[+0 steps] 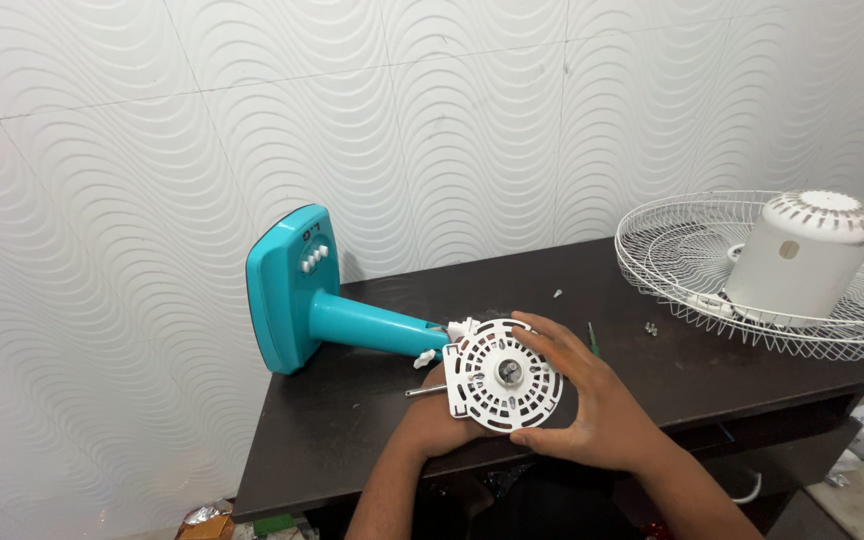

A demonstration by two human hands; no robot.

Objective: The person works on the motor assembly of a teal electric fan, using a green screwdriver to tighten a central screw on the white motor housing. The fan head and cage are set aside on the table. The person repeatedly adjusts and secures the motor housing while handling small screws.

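1. White slotted fan motor plate (503,375), round, metal shaft at centre; held over the front of the dark table (352,400).
2. Right hand (582,395): fingers clasped round the plate's right edge.
3. Left hand (430,420): cupped under the plate, grip partly hidden.
4. Teal fan stand (327,300), lying sideways, touching the plate.
5. White wire grille (712,290) with white motor cover (802,255), well apart, right.

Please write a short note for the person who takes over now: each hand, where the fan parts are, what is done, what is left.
Left hand: under the white motor unit, supporting it.
Right hand: fingers on its slotted round face.
The unit sits at the end of the teal fan stand, which lies on its side on the dark table.
Done: wire guard and white rear cover lie off to the right.
Left: small screws lie loose.
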